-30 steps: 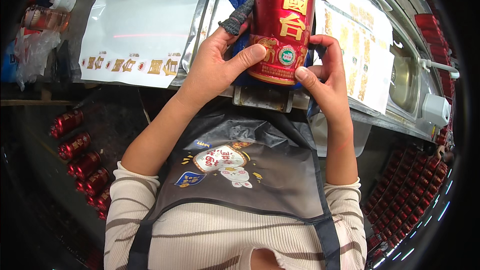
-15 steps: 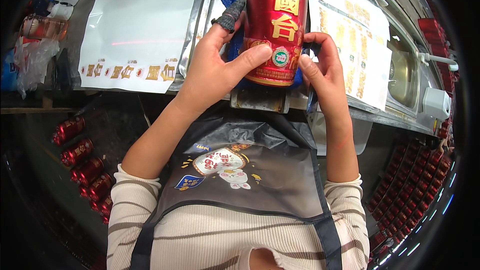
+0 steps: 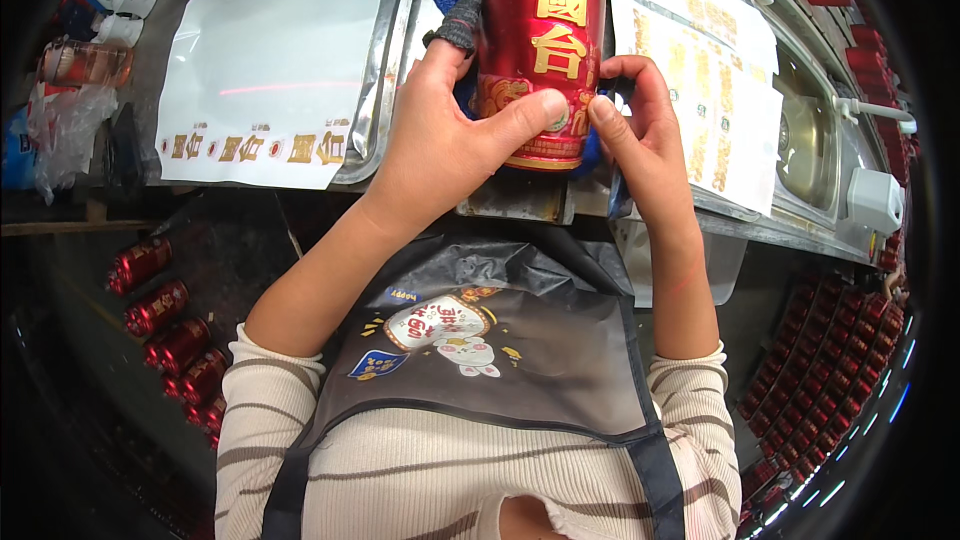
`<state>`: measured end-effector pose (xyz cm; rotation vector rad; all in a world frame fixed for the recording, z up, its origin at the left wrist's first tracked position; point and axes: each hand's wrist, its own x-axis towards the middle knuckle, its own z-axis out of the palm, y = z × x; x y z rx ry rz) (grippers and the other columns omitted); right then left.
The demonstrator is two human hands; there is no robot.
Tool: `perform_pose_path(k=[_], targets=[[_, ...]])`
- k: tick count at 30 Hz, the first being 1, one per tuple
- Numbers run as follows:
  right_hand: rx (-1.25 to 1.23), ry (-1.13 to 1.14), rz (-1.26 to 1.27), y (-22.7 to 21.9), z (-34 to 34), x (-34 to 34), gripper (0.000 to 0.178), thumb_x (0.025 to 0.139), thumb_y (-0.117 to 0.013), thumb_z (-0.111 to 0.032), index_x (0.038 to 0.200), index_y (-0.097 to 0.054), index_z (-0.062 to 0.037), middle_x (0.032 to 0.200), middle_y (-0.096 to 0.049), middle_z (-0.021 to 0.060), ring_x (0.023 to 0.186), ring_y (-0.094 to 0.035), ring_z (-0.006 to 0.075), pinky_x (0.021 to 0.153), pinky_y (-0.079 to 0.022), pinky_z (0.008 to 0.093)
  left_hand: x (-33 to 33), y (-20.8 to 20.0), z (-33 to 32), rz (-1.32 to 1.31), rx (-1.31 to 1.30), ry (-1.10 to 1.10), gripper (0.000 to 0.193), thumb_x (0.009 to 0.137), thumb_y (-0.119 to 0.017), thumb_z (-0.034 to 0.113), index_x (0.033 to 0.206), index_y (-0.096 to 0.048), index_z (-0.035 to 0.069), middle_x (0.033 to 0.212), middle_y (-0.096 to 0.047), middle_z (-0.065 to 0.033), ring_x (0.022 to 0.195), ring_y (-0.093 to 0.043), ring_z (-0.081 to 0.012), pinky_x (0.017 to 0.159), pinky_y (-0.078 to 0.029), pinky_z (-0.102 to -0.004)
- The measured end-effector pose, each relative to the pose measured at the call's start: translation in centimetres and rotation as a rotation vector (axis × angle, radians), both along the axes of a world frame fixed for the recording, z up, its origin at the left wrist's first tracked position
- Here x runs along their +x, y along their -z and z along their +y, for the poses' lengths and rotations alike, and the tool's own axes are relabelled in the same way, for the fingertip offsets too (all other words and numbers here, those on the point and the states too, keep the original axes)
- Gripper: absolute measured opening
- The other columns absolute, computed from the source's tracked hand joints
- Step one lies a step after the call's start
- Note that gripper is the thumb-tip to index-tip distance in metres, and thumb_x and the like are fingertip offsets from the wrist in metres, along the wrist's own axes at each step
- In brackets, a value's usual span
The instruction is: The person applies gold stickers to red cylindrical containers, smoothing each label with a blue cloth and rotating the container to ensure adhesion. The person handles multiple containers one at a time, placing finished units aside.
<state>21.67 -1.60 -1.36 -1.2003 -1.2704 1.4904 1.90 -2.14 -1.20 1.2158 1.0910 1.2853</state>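
Note:
A glossy red bottle [image 3: 540, 25] with raised gold characters lies on a blue pad at the bench edge, its base toward me. My left hand [image 3: 450, 130] grips it from the left, the thumb pressed over a small round green and white label near the base. A dark knitted cover [image 3: 460, 25] wraps one finger of that hand. At the bottle's right edge, my right hand [image 3: 645, 130] is curled, thumb tip against the side and index finger bent above. A dark bluish strip shows behind and below its fingers; its kind is hidden.
On the left a metal tray bears a white sheet [image 3: 280, 40] with gold character stickers. Sheets of gold stickers [image 3: 700, 90] lie on the right, beside a metal basin [image 3: 808, 130]. Red bottles stand low left [image 3: 155, 305] and in rows low right [image 3: 825, 360].
The bottle has shifted slightly left. My left thumb has slid right onto the round label, now mostly covering it. The right hand stays beside the bottle's edge.

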Motion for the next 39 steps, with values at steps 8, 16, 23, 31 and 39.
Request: perform_pose_path(k=[8,16,23,31,39], targets=[[0.024,-0.008,-0.050,-0.2,0.3,-0.3,0.035,0.094,-0.068,-0.016,0.119,-0.047,-0.0030,0.115,-0.052,0.0071,0.082,-0.063,0.0065,0.070,-0.049,0.0189,0.7,0.2,0.2,0.064,-0.041,-0.034,0.053,0.079,-0.083,0.022,0.112,-0.055,-0.008,0.105,-0.068,-0.0186,0.094,-0.069,-0.0207,0.081,-0.057,-0.0329],[0.030,-0.007,-0.025,0.0,0.3,-0.1,0.038,0.093,-0.070,-0.017,0.119,-0.047,-0.0027,0.114,-0.053,0.0081,0.084,-0.065,0.0090,0.072,-0.051,0.0202,0.7,0.3,0.1,0.066,-0.009,-0.051,0.054,0.078,-0.084,0.024,0.112,-0.057,-0.008,0.101,-0.071,-0.0183,0.091,-0.071,-0.0211,0.079,-0.057,-0.0330],[-0.002,0.013,-0.038,-0.8,-0.2,-0.5,0.043,0.090,-0.073,-0.018,0.119,-0.045,-0.0016,0.116,-0.055,0.0108,0.081,-0.067,0.0099,0.067,-0.051,0.0199,0.0,-0.5,-0.5,0.049,-0.081,0.024,0.057,0.082,-0.082,0.019,0.123,-0.051,-0.006,0.119,-0.063,-0.0171,0.108,-0.062,-0.0208,0.091,-0.053,-0.0340],[0.014,0.061,-0.057,-0.7,-0.4,-1.2,0.050,0.087,-0.077,-0.020,0.119,-0.044,-0.0004,0.111,-0.057,0.0131,0.068,-0.062,0.0058,0.057,-0.048,0.0193,-0.4,0.2,-0.4,-0.110,-0.025,0.019,0.053,0.088,-0.075,0.017,0.130,-0.050,-0.004,0.125,-0.061,-0.0139,0.112,-0.060,-0.0175,0.095,-0.049,-0.0331],[0.073,0.079,-0.135,0.1,-0.6,-1.4,0.052,0.085,-0.079,-0.021,0.118,-0.044,-0.0003,0.113,-0.056,0.0124,0.067,-0.060,0.0049,0.056,-0.047,0.0196,-0.3,0.0,-0.8,-0.037,0.031,0.044,0.049,0.088,-0.075,0.016,0.127,-0.052,-0.004,0.119,-0.064,-0.0132,0.110,-0.060,-0.0170,0.097,-0.048,-0.0327]])
